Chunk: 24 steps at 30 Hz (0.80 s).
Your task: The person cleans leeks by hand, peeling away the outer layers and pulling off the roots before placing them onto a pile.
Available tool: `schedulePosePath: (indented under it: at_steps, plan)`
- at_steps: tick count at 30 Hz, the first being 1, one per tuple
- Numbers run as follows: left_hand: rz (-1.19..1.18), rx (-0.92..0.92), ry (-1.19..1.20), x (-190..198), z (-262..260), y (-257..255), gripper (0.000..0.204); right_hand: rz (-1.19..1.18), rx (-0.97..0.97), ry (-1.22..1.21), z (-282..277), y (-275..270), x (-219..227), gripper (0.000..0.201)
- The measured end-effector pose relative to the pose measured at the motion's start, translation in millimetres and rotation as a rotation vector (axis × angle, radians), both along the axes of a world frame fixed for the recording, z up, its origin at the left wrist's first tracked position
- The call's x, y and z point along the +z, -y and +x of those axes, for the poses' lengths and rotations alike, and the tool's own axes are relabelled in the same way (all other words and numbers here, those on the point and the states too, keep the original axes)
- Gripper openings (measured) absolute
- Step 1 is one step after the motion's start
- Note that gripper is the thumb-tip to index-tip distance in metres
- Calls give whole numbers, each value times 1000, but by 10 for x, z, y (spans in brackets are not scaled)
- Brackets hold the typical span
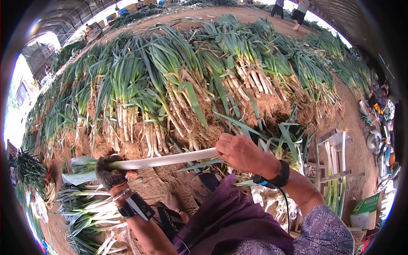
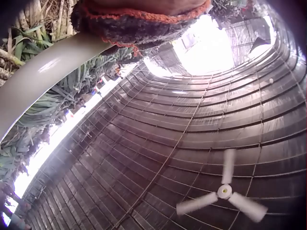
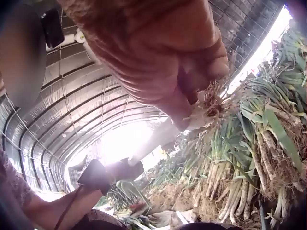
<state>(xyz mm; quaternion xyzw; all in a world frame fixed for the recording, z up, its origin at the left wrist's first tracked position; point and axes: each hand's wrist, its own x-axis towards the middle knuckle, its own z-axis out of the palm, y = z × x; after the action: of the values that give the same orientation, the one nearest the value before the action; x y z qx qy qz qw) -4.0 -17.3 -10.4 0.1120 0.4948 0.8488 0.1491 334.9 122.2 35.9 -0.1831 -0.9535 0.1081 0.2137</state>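
Observation:
A leek [image 1: 170, 160] with a long white stem stretches between both hands. My left hand [image 1: 111, 172], in a dark knitted glove with an orange cuff, grips it near its green leaves [image 1: 83, 165]. At the other end, my bare right hand [image 1: 240, 151] pinches the root end, and brown roots [image 3: 213, 103] stick out past the fingers in the right wrist view. The left wrist view shows the pale stem [image 2: 48, 72] coming out from under the glove [image 2: 139, 26]. Below the left hand lies a pile of peeled white leeks [image 1: 91, 212].
A broad heap of unpeeled leeks [image 1: 170, 85] with brown roots covers the ground in front. At right, a small wooden rack [image 1: 335, 176] holds several leeks, beside a green and white box [image 1: 364, 210]. People [image 1: 301, 10] stand far back. A ceiling fan [image 2: 224, 191] hangs overhead.

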Motion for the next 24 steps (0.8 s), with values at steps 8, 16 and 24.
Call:
schedulePosePath:
  at_steps: [8,16,24]
  plan:
    - [421,-135,431,-274,-444,89,13,-1053,-170,-526,541,-250,-79,18]
    - [433,-159,247,-367,-256,-54,13,-633,-347,-240,797,-73,-51,21]
    - [322,-15,425,171,466,-289,16,-534,-276,12,547,356,-53,23]
